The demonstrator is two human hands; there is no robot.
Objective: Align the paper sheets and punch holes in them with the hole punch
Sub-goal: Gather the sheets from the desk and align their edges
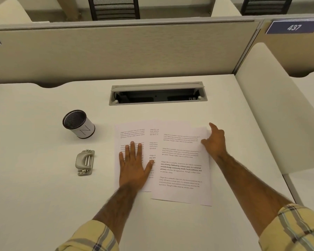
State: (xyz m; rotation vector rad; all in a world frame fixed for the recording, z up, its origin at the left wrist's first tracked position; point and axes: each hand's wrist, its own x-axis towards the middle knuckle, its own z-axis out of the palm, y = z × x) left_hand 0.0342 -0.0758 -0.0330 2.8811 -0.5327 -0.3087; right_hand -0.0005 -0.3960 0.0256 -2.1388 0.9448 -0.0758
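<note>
The left hand (132,165) lies flat on the leftmost of the fanned paper sheets (179,171), fingers (132,149) spread, gripping nothing. The right hand (214,140), loosely curled and empty, touches the top sheet's right edge. The hole punch (85,162) sits on the surface (34,187) left of the left fingers; a cup (78,124) stands beyond it.

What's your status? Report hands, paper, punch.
Left hand flat on the leftmost sheet; right hand at the top sheet's right edge. Sheets fanned, not aligned. Hole punch untouched at left. Nothing blocking.
</note>
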